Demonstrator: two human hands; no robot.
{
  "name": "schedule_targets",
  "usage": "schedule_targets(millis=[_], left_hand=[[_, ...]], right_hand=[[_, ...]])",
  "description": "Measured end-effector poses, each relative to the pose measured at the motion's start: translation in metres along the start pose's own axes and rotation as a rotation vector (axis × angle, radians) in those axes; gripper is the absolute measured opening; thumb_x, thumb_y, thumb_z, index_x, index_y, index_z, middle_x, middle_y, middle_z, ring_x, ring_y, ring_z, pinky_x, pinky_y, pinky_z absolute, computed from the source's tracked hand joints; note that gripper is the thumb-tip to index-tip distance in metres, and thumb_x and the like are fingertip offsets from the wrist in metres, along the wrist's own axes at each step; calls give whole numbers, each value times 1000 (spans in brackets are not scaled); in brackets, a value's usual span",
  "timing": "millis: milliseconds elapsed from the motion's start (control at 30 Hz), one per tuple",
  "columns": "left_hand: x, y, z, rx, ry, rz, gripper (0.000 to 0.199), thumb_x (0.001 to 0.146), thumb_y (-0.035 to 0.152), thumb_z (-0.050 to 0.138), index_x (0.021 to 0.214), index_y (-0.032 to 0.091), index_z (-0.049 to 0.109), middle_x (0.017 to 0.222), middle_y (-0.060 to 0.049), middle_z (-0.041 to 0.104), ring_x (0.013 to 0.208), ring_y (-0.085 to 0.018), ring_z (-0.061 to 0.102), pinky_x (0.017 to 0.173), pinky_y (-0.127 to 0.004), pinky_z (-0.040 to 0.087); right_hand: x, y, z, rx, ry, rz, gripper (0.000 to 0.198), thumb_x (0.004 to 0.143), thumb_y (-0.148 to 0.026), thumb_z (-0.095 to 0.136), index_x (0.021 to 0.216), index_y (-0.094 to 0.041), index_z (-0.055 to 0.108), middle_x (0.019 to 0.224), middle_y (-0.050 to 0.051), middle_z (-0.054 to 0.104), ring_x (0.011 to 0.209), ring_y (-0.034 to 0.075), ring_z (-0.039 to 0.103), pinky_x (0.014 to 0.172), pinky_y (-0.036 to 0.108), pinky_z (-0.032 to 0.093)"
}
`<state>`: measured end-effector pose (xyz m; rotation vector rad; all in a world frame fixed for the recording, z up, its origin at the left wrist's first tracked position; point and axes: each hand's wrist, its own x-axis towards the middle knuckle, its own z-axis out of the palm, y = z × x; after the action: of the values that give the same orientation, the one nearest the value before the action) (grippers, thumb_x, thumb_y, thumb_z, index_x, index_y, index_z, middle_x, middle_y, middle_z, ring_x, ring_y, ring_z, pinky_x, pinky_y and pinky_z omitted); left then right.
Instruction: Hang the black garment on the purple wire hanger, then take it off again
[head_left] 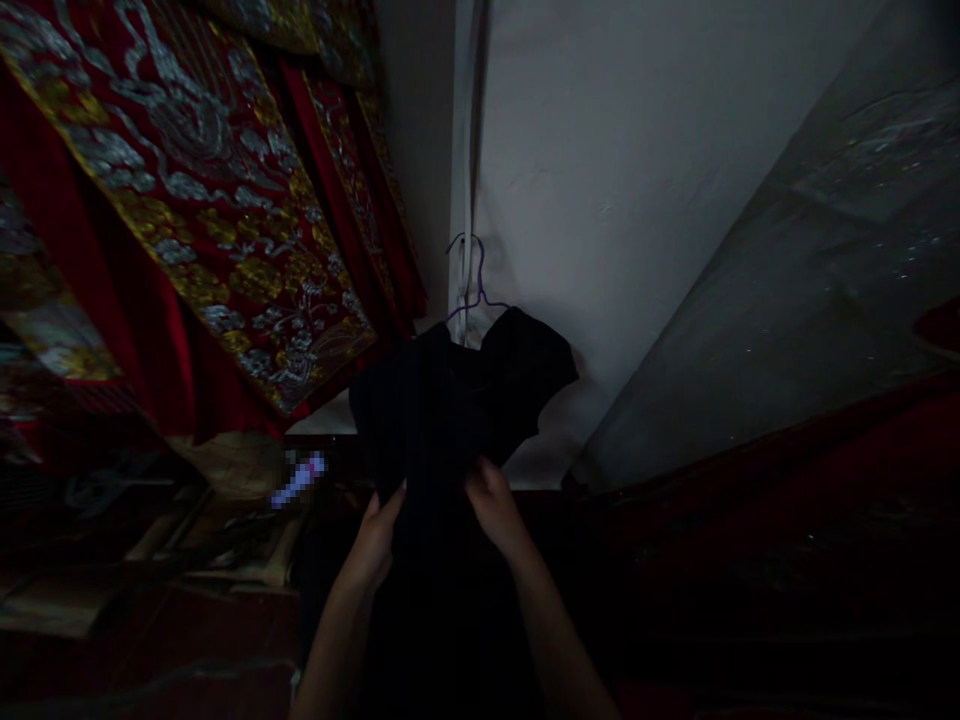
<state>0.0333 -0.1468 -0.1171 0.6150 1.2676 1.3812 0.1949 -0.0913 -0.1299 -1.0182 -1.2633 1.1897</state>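
Observation:
A dark short-sleeved top (442, 420) hangs from a thin purple hanger (481, 285), whose hook is at a pale upright strip on the wall. My left hand (379, 530) is closed on the left side of the dark cloth, thumb on top. Higher and to the right, my right hand (495, 500) pinches the cloth, its fingertips partly lost in the dark folds. The lower part of the garment merges into shadow.
Red cloth with gold and silver embroidery (225, 210) hangs at upper left. A white wall (600, 180) stands behind the hanger, with a clear plastic sheet (780, 300) slanting at right. Cardboard-like pieces (232, 530) and a blurred-out, bluish object (298, 480) lie at lower left.

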Motion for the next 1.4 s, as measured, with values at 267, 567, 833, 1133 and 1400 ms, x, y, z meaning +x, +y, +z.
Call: schedule_targets(millis=[267, 567, 833, 1133, 1400], left_hand=[[37, 4, -41, 163, 212, 218, 40, 81, 47, 72, 108, 18, 64, 111, -9, 72, 113, -29, 66, 102, -43, 51], [34, -31, -17, 478, -60, 461, 25, 81, 33, 68, 101, 20, 63, 103, -7, 68, 102, -24, 66, 94, -37, 50], [10, -41, 38, 665, -287, 515, 2, 83, 20, 56, 82, 21, 57, 76, 1, 62, 76, -17, 60, 72, -27, 44], [13, -45, 42, 643, -307, 577, 9, 85, 20, 51, 76, 22, 50, 70, 3, 53, 68, -15, 53, 67, -25, 40], [25, -63, 49, 753, -312, 561, 11, 77, 16, 53, 73, 22, 45, 67, 4, 48, 66, -15, 50, 64, -27, 37]], right_hand=[[-18, 3, -12, -23, 77, 114, 27, 78, -45, 62, 66, -22, 54, 52, -3, 50, 51, 13, 47, 53, 26, 34], [-27, 0, -6, 7, -20, 163, 26, 76, -42, 64, 63, -21, 56, 49, -3, 51, 48, 12, 45, 52, 26, 34], [-28, -8, -11, 86, -99, 210, 29, 73, -47, 69, 65, -20, 63, 46, -3, 54, 46, 12, 48, 51, 25, 37], [-17, -10, -17, 229, 21, 271, 31, 68, -45, 74, 67, -15, 70, 45, -2, 52, 43, 9, 42, 45, 23, 28], [71, -99, -24, 264, 96, 18, 23, 66, -38, 73, 65, -15, 68, 40, -8, 40, 39, 5, 27, 41, 23, 14]])
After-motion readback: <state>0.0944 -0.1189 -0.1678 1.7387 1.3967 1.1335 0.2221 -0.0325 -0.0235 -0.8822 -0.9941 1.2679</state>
